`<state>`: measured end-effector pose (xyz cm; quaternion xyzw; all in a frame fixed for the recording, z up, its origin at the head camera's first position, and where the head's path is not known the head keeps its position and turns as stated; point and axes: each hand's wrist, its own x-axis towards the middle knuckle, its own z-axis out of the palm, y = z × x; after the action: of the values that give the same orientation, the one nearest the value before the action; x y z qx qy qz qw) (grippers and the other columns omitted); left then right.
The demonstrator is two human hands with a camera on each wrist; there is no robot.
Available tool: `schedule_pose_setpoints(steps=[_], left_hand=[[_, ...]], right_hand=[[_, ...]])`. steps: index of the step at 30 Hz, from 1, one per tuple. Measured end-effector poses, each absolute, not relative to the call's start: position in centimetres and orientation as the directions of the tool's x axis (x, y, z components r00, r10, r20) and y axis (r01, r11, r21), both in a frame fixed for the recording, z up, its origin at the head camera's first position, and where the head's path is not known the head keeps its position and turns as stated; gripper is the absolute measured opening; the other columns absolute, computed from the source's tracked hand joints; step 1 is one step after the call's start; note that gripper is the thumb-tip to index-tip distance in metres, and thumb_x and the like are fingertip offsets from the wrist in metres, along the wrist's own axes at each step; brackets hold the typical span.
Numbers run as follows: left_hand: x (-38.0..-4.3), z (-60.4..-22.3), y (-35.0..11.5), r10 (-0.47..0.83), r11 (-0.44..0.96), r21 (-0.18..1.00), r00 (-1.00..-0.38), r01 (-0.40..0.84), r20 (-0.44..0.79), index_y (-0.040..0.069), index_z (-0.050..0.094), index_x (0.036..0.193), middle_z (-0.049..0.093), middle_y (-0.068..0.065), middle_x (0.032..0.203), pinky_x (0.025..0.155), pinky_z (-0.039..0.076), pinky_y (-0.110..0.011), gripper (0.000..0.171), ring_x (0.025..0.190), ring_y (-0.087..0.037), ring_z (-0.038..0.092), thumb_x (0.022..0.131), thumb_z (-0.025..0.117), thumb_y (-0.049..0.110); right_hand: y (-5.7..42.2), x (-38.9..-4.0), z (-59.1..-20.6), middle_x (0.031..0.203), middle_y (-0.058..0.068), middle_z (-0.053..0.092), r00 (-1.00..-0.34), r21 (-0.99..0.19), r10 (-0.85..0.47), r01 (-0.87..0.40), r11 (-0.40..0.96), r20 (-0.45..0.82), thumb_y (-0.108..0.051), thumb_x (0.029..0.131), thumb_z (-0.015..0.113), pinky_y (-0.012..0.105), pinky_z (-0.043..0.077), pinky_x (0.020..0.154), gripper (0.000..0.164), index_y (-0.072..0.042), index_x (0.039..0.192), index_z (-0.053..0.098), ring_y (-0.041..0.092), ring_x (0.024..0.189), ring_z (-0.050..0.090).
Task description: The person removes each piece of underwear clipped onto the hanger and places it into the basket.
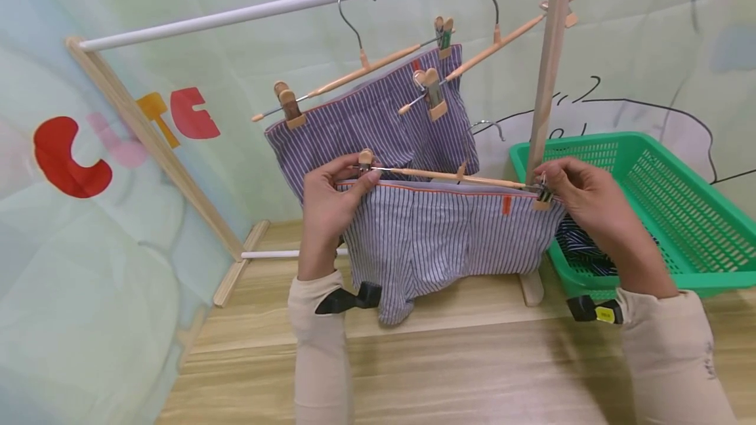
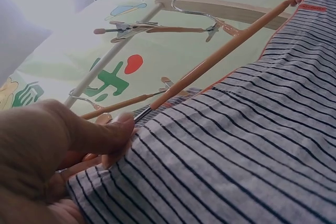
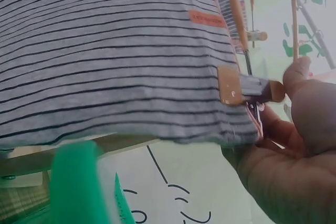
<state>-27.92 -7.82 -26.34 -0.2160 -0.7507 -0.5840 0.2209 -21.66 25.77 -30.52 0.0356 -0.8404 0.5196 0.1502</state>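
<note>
A pair of light striped shorts point(image 1: 437, 235) with an orange waistband edge hangs from a wooden clip hanger point(image 1: 431, 176) held up between both hands. My left hand point(image 1: 333, 199) pinches the hanger's left end by its clip, thumb over the waistband; its fingers are partly hidden behind cloth in the left wrist view. At the other end, my right hand point(image 1: 590, 192) holds the hanger by the right clip point(image 3: 247, 88), which bites the waistband near its corner. The hanger's hook point(image 2: 186, 3) stands free above the bar.
Behind, a wooden rack with a white rail point(image 1: 260, 12) bears darker striped shorts point(image 1: 354, 117) on one hanger and another clip hanger point(image 1: 496, 51). A green basket point(image 1: 709, 215) at right contains dark striped cloth point(image 1: 581, 248). The rack's right post point(image 1: 552, 71) stands near my right hand.
</note>
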Motion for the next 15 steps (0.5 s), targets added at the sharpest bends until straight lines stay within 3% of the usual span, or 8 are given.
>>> schedule_pose_setpoints(steps=[4,15], left_hand=[[-27.62,-26.35,-7.82,0.043,0.228,0.787,-0.814,0.573,0.579,0.003,0.071,0.103,0.072,-0.016,0.091,0.069,0.05,-0.024,0.029,0.085,-0.015,0.062,0.076,0.078,0.01],[-27.51,-26.41,-7.66,0.062,0.189,0.793,-0.813,0.58,0.579,0.003,0.071,0.104,0.071,-0.014,0.097,0.071,0.051,-0.025,0.029,0.088,-0.016,0.062,0.077,0.077,0.01]], right_hand=[[25.95,-21.6,-30.47,0.128,0.017,0.047,-0.963,-0.883,0.072,-0.205,0.422,0.258,-0.048,0.096,0.039,0.058,0.029,0.101,0.055,-0.001,0.124,0.05,0.027,0.122,0.037],[25.76,-21.77,-30.53,0.124,0.017,0.041,-0.964,-0.913,0.133,-0.164,0.375,0.228,-0.053,0.096,0.033,0.055,0.03,0.097,0.06,0.002,0.115,0.047,0.03,0.117,0.033]])
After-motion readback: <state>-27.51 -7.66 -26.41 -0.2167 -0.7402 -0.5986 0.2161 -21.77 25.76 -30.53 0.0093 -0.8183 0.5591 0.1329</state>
